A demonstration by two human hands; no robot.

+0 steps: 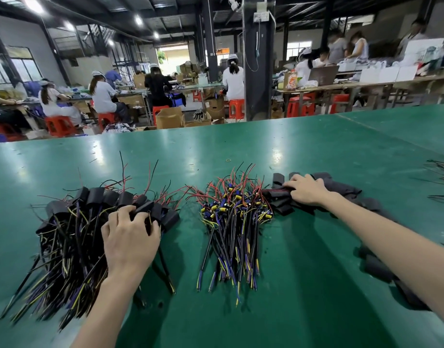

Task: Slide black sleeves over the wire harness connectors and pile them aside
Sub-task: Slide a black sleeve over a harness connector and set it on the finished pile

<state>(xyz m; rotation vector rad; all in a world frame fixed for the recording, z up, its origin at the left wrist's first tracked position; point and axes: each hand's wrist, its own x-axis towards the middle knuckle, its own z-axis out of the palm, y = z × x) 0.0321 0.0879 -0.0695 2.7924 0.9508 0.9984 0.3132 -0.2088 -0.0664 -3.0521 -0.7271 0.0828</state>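
On the left of the green table lies a pile of sleeved harnesses [73,222], black sleeves over their connector ends. My left hand [130,237] rests on its right edge, fingers curled round a sleeved harness [150,209]. In the middle sits a pile of bare harnesses [236,217] with blue and yellow parts and red, black and purple wires. To the right is a heap of loose black sleeves [341,189]. My right hand [306,189] lies on that heap, fingers bent down onto the sleeves; whether it holds one is hidden.
More black sleeves [381,267] trail along the table under my right forearm. Another wire bundle [441,172] lies at the far right edge. A rubber band [228,160] sits beyond the piles. Workers on red stools sit at benches past the table's far edge.
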